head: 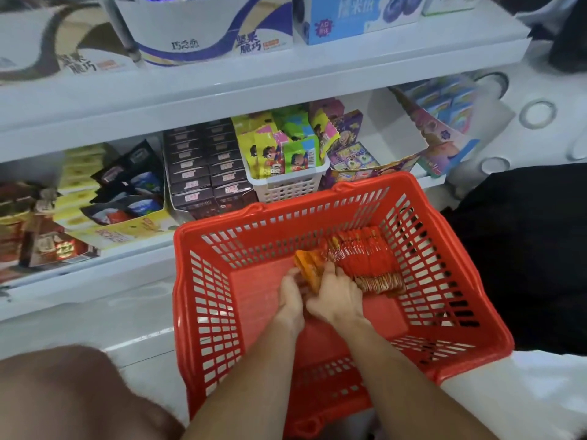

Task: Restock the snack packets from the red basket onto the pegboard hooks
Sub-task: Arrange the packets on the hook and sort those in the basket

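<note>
A red plastic basket (203, 300) sits on the white floor in front of low shelves. Inside it, toward the far right, lies a row of red snack packets (368, 258) stacked on edge. Both my hands reach down into the basket. My left hand (290, 296) and my right hand (338, 296) close together around a small bundle of orange snack packets (309, 265) at the left end of the row. No pegboard hooks show in this view.
White shelves (222, 87) rise behind the basket, holding dark boxes (206, 173), a white bin of green and yellow packets (286, 154) and purple boxes (355, 154). My knee (63, 395) is at the lower left. A dark shape (524, 249) lies right of the basket.
</note>
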`<state>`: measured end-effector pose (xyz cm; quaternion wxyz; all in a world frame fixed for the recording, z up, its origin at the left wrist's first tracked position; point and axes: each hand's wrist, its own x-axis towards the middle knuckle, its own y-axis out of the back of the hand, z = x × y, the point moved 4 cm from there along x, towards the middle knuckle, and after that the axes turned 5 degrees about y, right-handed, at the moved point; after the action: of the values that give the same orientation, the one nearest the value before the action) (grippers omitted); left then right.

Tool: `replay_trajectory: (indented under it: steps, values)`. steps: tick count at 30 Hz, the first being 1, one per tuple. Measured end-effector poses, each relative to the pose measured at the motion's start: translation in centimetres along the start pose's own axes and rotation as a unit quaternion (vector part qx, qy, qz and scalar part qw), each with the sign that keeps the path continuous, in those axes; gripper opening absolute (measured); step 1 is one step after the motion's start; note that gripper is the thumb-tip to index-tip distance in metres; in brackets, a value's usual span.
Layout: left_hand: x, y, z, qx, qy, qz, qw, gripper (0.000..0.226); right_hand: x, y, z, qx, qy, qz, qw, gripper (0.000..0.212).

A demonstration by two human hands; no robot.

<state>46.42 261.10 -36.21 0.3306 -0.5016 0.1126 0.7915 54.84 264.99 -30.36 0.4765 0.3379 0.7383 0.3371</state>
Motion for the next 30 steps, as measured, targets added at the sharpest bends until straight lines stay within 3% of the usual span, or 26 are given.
replay_trajectory:
  steps: [2,5,9,12,14,16,18,21,24,27,30]
  values:
    - [-0.1,0.0,-0.1,-0.002,0.019,0.006,1.0,0.046,0.3,-0.2,0.0,-0.025,-0.004,-0.004,1.0,0.062]
    - [-0.7,-0.5,-0.1,0.025,0.053,-0.02,0.998,0.058,0.6,0.0,-0.2,-0.105,0.008,0.027,0.994,0.035]
    - [0.3,0.4,0.1,0.03,0.041,0.016,0.999,0.041,1.0,0.2,0.5,-0.077,-0.01,0.048,0.996,0.034]
    - [1.0,2.0,0.6,0.032,0.012,0.068,0.997,0.017,1.1,0.3,0.9,0.057,-0.055,0.062,0.995,0.043]
    - [-0.3,2.3,1.4,0.038,0.014,0.041,0.998,0.02,0.8,0.9,0.8,0.188,-0.077,0.074,0.976,0.036]
    - [-3.5,2.0,2.8,0.013,0.026,-0.035,0.999,0.027,-0.5,2.1,0.5,0.333,-0.096,0.059,0.936,0.025]
    - [-8.2,1.5,4.8,-0.013,0.042,-0.107,0.993,0.031,-3.3,4.0,-0.3,0.477,-0.113,0.011,0.872,0.028]
    - [-18.3,0.8,8.3,0.005,0.089,-0.187,0.978,0.041,-9.7,10.3,-2.8,0.572,-0.121,-0.006,0.811,0.043]
    - [-28.8,-0.3,13.0,0.012,0.119,-0.223,0.968,0.039,-16.3,19.7,-6.0,0.616,-0.115,0.027,0.778,0.051]
    - [-40.2,-2.9,19.5,0.005,0.131,-0.248,0.96,0.038,-22.9,31.3,-10.3,0.616,-0.081,0.061,0.781,0.043]
    - [-53.2,-6.8,28.7,0.005,0.1,-0.294,0.95,0.041,-29.1,46.2,-15.8,0.565,-0.027,0.136,0.813,0.029]
